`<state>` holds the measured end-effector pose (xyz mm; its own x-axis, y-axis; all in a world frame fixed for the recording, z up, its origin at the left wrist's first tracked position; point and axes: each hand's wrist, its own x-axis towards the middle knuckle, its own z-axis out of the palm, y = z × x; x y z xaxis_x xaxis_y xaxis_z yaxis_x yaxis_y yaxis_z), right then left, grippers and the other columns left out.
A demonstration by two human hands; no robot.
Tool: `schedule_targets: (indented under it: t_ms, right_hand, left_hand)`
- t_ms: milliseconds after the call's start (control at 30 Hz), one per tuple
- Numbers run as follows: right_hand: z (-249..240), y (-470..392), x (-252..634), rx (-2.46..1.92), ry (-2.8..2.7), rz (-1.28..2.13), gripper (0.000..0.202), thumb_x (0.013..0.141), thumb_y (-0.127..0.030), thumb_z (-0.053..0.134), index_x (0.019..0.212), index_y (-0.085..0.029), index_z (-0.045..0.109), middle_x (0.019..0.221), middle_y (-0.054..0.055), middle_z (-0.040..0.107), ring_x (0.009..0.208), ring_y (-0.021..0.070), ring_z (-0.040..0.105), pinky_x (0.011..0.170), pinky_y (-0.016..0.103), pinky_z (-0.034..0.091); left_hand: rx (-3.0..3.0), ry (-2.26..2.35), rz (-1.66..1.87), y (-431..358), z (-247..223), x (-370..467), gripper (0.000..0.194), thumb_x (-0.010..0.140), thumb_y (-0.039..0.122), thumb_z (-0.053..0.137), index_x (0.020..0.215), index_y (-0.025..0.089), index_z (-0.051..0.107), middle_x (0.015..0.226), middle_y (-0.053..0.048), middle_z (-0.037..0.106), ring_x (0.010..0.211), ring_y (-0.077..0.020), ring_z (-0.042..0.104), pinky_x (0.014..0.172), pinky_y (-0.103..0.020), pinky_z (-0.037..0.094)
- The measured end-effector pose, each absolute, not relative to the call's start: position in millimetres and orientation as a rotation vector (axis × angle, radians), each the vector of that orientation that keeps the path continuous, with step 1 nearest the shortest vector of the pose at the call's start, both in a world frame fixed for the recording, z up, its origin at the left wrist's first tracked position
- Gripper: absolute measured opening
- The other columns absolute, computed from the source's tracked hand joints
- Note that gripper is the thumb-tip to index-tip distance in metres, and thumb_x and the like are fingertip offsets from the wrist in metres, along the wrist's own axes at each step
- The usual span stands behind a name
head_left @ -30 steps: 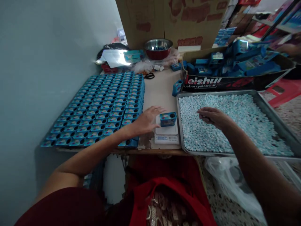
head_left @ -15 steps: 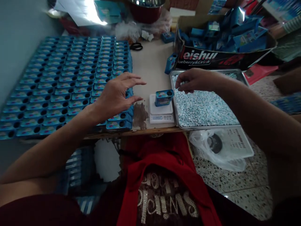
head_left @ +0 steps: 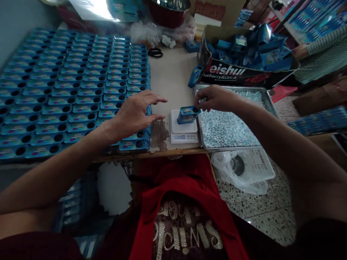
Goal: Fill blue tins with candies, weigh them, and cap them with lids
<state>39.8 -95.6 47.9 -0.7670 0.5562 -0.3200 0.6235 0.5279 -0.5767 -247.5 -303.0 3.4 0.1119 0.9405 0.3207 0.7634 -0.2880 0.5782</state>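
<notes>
A small blue box (head_left: 187,115) with a round dark hole in its top stands upright on a white digital scale (head_left: 184,128). My right hand (head_left: 214,98) is at the right end of the box top, beside the hole, its fingers pinched together; what they hold is too small to make out. To the left of the scale, my left hand (head_left: 139,110) hovers with thumb and fingers spread and nothing between them. Right of the scale lies a metal tray (head_left: 199,88) of small pale blue and white pieces (head_left: 230,128).
Rows of similar blue boxes (head_left: 73,86) cover the table's left. Behind the tray, a black carton (head_left: 244,74) holds loose blue boxes, with one box (head_left: 195,76) leaning beside it. Black scissors (head_left: 155,53) lie farther back. Another person's hand (head_left: 299,51) shows at the upper right.
My right hand has moved from over the tray leftward to the box's hole. My left hand stays spread in nearly the same place. The view has shifted slightly.
</notes>
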Motion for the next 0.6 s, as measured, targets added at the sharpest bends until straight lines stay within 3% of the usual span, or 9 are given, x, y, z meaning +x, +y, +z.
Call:
schedule_targets:
  t_ms: [167,267,467,600]
  right_hand:
    - [44.5,-104.8,34.2,0.985,2.779,-0.753,0.007,0.093,-0.023,0.094,0.098,-0.020,0.090,0.085,0.001,0.073,0.090,0.0196,0.075,0.090,0.033,0.055]
    - [39.9,-108.1,32.6,0.942,2.852,-0.596,0.013,0.091,-0.015,0.091,0.102,-0.021,0.093,0.089,0.001,0.076,0.100,0.0234,0.078,0.101,0.036,0.055]
    - [30.5,-108.8,35.2,0.869,2.943,-0.429,0.014,0.099,-0.032,0.088,0.111,-0.030,0.096,0.095,0.003,0.084,0.101,0.0268,0.080,0.097,0.039,0.060]
    - [37.6,-110.4,39.4,0.961,2.978,-0.518,0.015,0.101,-0.033,0.087,0.110,-0.026,0.095,0.094,0.003,0.085,0.100,0.0253,0.081,0.096,0.038,0.060]
  left_hand:
    - [2.087,1.697,0.909,-299.6,-0.1,-250.1,0.049,0.097,0.040,0.088,0.146,0.034,0.084,0.150,-0.009,0.082,0.121,-0.0322,0.084,0.113,-0.049,0.069]
    - [2.076,1.696,0.873,-296.2,-1.3,-250.1,0.052,0.095,0.041,0.088,0.146,0.033,0.083,0.152,-0.010,0.080,0.117,-0.0314,0.085,0.111,-0.047,0.069]
    - [2.014,1.710,0.784,-292.0,8.3,-243.6,0.053,0.095,0.040,0.087,0.147,0.029,0.083,0.156,-0.010,0.077,0.117,-0.0326,0.085,0.113,-0.047,0.068]
    - [1.992,1.723,0.742,-291.3,17.3,-238.2,0.057,0.095,0.038,0.086,0.149,0.022,0.083,0.156,-0.014,0.078,0.118,-0.0322,0.084,0.113,-0.048,0.067]
